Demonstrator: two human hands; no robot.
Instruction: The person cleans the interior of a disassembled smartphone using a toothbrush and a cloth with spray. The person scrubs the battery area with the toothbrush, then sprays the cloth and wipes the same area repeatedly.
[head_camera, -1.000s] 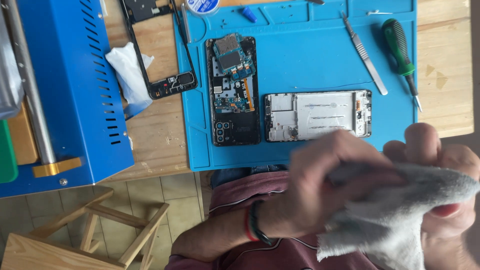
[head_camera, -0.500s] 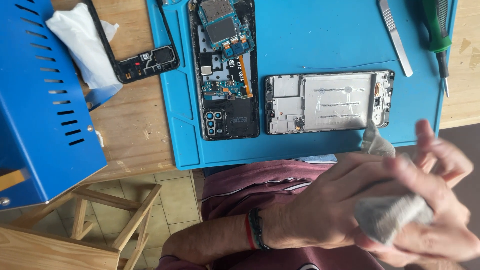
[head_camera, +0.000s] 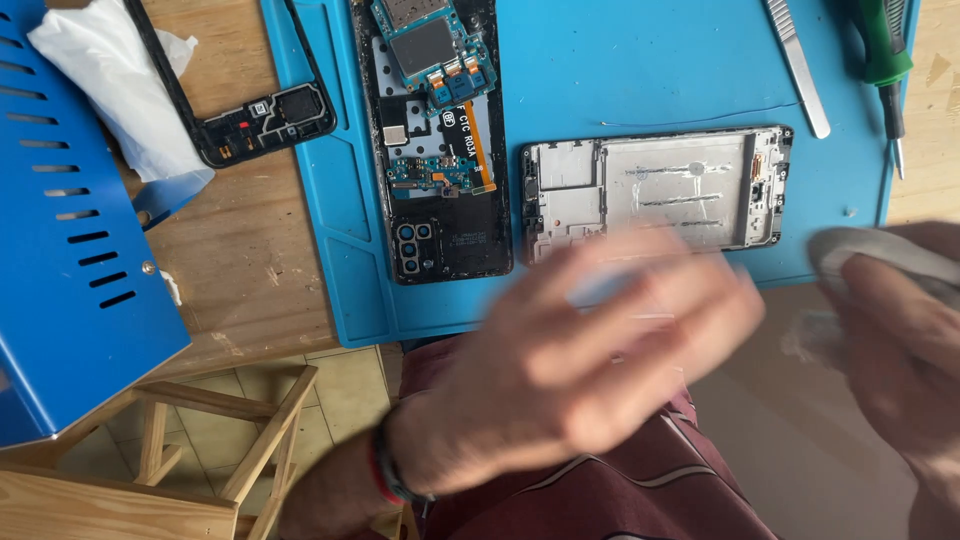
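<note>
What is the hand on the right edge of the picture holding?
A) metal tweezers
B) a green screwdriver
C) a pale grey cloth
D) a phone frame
C: the right hand grips a crumpled grey cloth, while screwdriver and tweezers lie untouched on the blue mat.

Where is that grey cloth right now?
In the head view, the grey cloth is at the right edge, in the right hand, just below the blue mat.

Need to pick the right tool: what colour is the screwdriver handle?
Green, with a black band; the screwdriver shows best in the head view, top right.
</note>
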